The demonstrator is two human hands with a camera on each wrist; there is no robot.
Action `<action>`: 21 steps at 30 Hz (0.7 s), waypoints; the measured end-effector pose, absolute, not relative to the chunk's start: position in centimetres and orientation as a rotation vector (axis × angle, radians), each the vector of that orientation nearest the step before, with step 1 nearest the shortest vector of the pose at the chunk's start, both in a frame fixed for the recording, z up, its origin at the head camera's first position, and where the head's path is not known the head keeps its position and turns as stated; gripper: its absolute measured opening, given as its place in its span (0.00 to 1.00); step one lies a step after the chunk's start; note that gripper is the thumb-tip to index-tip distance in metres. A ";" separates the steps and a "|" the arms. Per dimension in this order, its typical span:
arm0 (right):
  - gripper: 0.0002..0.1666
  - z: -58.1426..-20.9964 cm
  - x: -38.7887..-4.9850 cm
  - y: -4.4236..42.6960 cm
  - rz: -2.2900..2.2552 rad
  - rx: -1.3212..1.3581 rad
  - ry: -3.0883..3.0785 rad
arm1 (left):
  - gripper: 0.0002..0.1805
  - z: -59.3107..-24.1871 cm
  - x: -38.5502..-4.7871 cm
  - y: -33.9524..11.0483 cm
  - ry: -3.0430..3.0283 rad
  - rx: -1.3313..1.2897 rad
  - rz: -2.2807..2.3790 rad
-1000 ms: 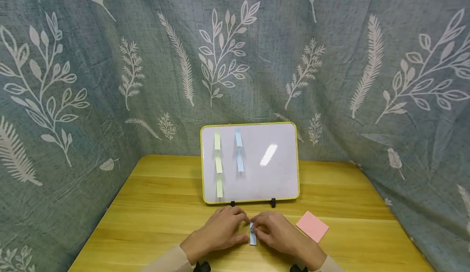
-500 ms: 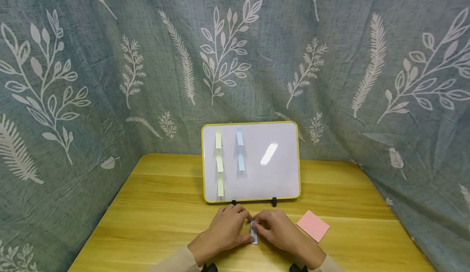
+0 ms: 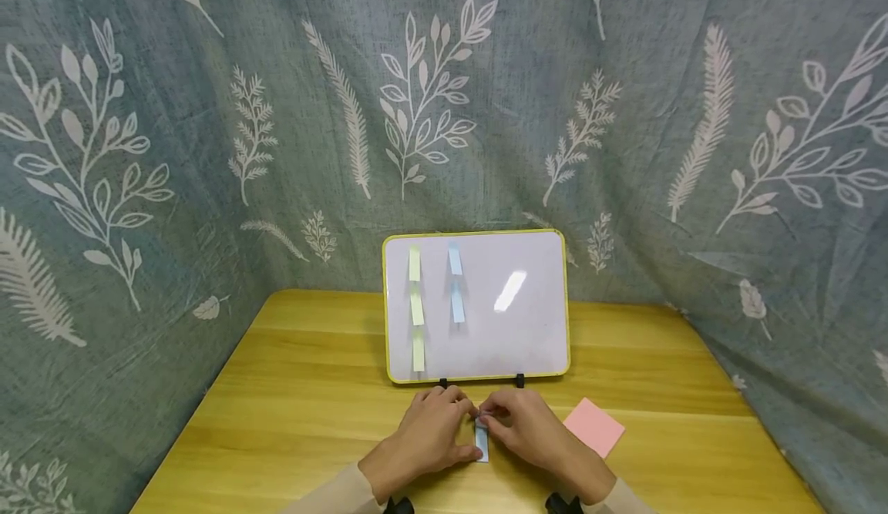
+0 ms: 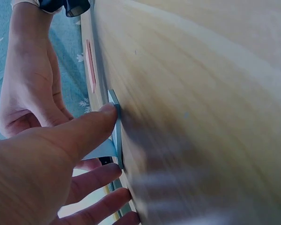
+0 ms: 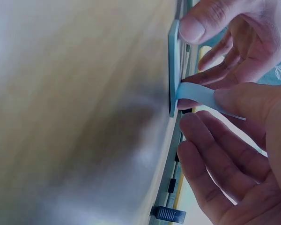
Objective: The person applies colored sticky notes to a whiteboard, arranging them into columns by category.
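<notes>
A narrow blue sticky note pad (image 3: 482,451) lies lengthwise on the wooden table between both hands. My left hand (image 3: 432,431) holds it in place, thumb on its near end and a fingertip at its far end. Between thumb and index finger, my right hand (image 3: 529,429) pinches the top blue sticky note (image 5: 199,93). In the right wrist view that note curves up off the pad, one end still joined to it. The right index fingertip is partly hidden behind the note.
Behind the hands stands a yellow-rimmed whiteboard (image 3: 506,344) on black feet. It bears several strips: a column of green notes (image 3: 417,308) and two blue notes (image 3: 458,306). A pink sticky note pad (image 3: 600,424) lies beside the right forearm. Patterned cloth (image 3: 499,129) hangs around the table.
My right hand has lifted the free end of the top blue note off the pad. The left thumb has moved onto the pad's near end.
</notes>
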State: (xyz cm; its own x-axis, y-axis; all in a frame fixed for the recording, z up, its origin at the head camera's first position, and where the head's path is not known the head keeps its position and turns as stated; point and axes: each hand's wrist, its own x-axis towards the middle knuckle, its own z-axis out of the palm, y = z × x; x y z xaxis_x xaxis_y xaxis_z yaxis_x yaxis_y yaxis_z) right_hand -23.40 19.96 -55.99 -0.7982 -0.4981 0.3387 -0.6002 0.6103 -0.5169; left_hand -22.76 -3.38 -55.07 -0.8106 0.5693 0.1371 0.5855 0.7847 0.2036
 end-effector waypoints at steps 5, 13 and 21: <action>0.05 -55.7 -23.7 20.2 0.935 0.909 -2.642 | 0.30 -55.1 -22.8 -3.4 -2.904 -0.946 -0.400; 0.06 -55.5 -24.5 20.6 0.983 0.884 -2.639 | 0.30 -55.2 -22.9 -3.5 -2.881 -0.943 -0.405; 0.06 -55.5 -25.3 20.8 0.992 0.838 -2.679 | 0.30 -55.3 -23.0 -3.5 -2.889 -0.946 -0.415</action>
State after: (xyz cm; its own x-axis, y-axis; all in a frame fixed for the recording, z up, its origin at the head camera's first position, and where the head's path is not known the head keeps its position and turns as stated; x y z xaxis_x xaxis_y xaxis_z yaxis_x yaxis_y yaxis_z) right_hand -25.33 20.84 -55.54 -0.8292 -0.4483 0.3338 -0.5575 0.6220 -0.5498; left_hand -22.96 -3.53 -55.27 -0.8074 0.5700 0.1524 0.5898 0.7736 0.2316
